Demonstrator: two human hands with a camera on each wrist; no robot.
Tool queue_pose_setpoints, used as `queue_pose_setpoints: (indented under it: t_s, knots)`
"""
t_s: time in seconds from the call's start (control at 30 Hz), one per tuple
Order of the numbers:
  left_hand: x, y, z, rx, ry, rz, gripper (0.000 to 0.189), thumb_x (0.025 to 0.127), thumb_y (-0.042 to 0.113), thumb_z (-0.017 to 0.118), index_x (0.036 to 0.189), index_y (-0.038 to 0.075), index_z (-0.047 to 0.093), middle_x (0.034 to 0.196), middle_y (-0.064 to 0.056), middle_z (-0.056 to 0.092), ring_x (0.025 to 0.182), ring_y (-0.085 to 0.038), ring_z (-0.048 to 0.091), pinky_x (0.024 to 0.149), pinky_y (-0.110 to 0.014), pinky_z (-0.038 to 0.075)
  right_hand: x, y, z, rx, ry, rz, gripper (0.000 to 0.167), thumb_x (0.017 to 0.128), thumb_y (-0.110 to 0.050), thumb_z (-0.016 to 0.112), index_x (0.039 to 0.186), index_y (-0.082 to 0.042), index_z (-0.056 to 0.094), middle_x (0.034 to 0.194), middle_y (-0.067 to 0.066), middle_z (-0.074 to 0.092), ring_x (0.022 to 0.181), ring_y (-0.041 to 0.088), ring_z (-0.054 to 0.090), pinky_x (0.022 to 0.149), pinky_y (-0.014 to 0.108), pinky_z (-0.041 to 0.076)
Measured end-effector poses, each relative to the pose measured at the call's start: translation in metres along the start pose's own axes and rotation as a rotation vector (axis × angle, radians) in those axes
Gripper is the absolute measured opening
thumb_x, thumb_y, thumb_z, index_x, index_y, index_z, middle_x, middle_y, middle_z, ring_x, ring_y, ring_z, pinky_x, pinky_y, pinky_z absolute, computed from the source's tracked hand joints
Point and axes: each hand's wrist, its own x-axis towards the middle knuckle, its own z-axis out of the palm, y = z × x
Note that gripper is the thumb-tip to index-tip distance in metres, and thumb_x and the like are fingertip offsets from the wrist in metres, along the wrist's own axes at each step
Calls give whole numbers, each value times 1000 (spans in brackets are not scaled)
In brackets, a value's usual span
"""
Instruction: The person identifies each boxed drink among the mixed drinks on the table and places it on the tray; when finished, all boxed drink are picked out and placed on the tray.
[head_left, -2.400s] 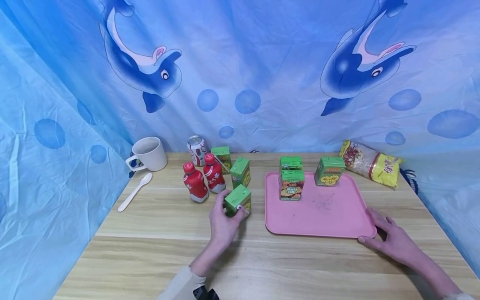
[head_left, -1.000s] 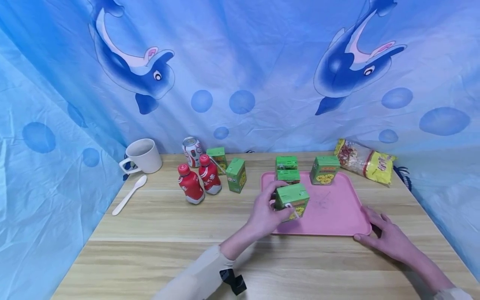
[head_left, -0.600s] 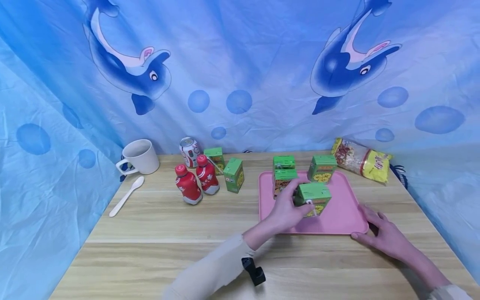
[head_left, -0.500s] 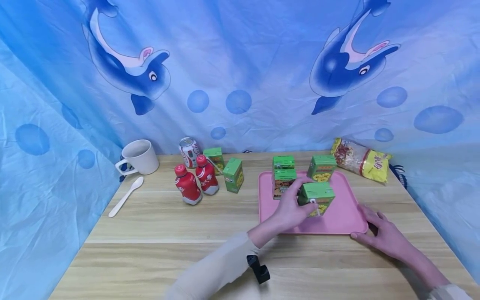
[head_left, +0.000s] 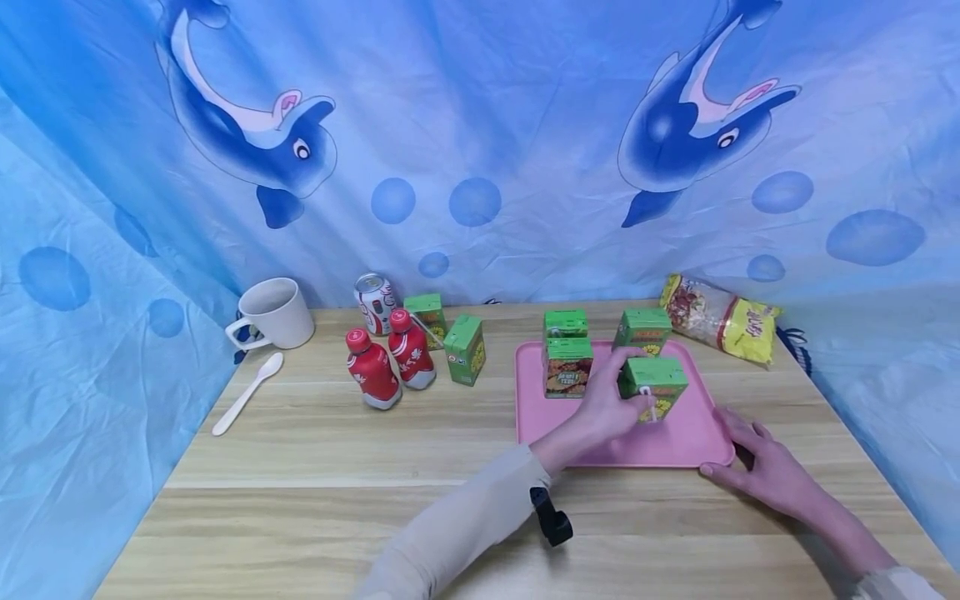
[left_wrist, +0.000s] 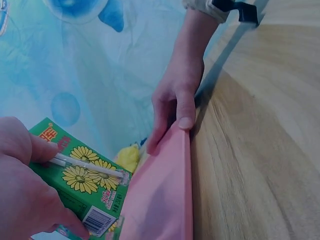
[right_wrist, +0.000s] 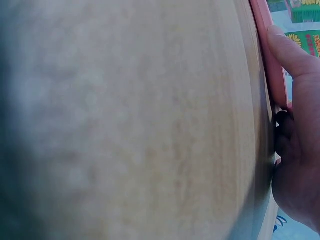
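My left hand (head_left: 606, 402) grips a green juice carton (head_left: 658, 380) over the right part of a pink tray (head_left: 542, 427). In the left wrist view, thumb and fingers pinch this carton (left_wrist: 82, 170), which has yellow flowers and a wrapped straw on its side. I cannot tell whether its base touches the tray. My right hand (head_left: 776, 477) holds the tray's front right corner, thumb on the front rim and fingers along the side. Two cartons stand one behind the other at the tray's left, the front one (head_left: 567, 371) brown-fronted. Another green carton (head_left: 642, 330) stands at the back right.
Left of the tray stand two more green cartons (head_left: 465, 352), two red bottles (head_left: 372, 371) and a can (head_left: 375, 304). A white mug (head_left: 276, 313) and white spoon (head_left: 247, 394) are farther left. A yellow food packet (head_left: 722, 320) lies behind the tray, near the curtain (head_left: 480, 100).
My left hand has carried the carton from beside the red bottles rightward, past the two left-hand cartons, to the tray's right part. The right hand stays at the tray corner.
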Motion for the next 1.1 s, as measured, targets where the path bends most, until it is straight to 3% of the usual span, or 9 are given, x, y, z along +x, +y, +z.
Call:
queue_pose_setpoints:
  t_s: [0.17,0.4,0.63,0.9,1.1]
  knots:
    - [11,-9,6,22,35,-7,55,83,-5,76,128,23,58,112,5,58,92,-8,59,75,-22,53,0,1,0,-5,9,-11,97,84,-41,80,151,9,31,146,38,36,131,59,34,117,61,4]
    - [24,-17,17,88,88,-41,55,83,-2,77,127,25,59,112,6,61,97,-9,59,83,-22,50,0,1,0,0,3,-7,96,84,-42,80,150,10,32,146,37,37,131,59,33,117,62,4]
    - [33,-23,23,38,98,-61,56,82,-8,75,127,22,59,116,3,60,101,-10,60,81,-21,51,0,3,1,2,8,-18,96,84,-41,80,150,11,32,146,37,37,131,58,34,117,61,4]
    - [41,-30,26,58,96,-103,59,83,-10,73,125,29,58,115,7,60,100,-10,59,76,-24,51,0,3,1,1,-4,-1,98,84,-43,79,151,9,30,147,37,35,132,59,33,117,62,3]
    - [45,-32,27,9,105,-141,63,82,-14,71,124,31,58,118,5,59,99,-10,59,68,-25,51,0,2,1,4,-3,3,98,84,-43,79,151,9,30,147,37,35,132,59,33,117,61,3]
